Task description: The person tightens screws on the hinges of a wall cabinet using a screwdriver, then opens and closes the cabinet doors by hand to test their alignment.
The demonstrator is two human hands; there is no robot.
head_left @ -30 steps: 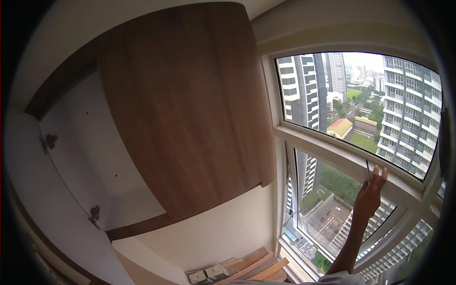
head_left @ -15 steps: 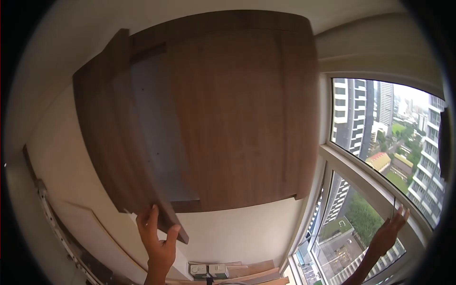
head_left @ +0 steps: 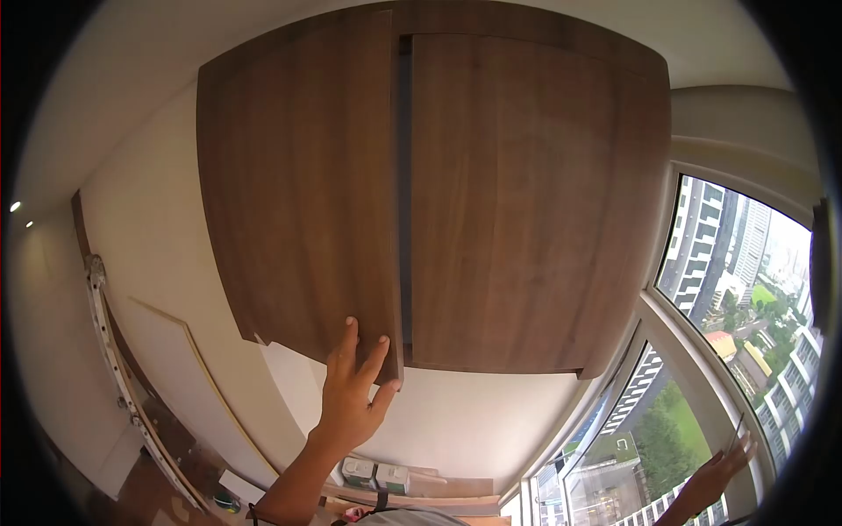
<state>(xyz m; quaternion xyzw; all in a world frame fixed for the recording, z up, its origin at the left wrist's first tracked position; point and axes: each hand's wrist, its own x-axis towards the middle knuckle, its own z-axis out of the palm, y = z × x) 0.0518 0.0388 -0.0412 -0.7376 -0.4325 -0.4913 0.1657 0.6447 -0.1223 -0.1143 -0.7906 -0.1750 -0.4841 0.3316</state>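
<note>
A brown wooden wall cabinet fills the middle of the view. Its left door (head_left: 298, 184) stands slightly ajar, a narrow dark gap between it and the closed right door (head_left: 526, 202). With fingers spread, my left hand (head_left: 355, 390) touches the lower right corner of the left door, fingertips on its face and thumb at the edge. At the lower right my right hand (head_left: 724, 465) rests against the window frame (head_left: 702, 368), holding a thin dark stick-like tool (head_left: 742, 422) between its fingers.
Beyond the window glass are tall buildings. Two white boxes (head_left: 375, 474) and wooden boards (head_left: 452, 487) lie below the cabinet. On the left, a metal ladder-like rail (head_left: 118, 351) leans near a pale panel (head_left: 197, 377). Small ceiling lights show at far left.
The left door has swung from wide open to nearly closed, with my left hand now on it. The view has turned left, while my right hand remains at the window frame.
</note>
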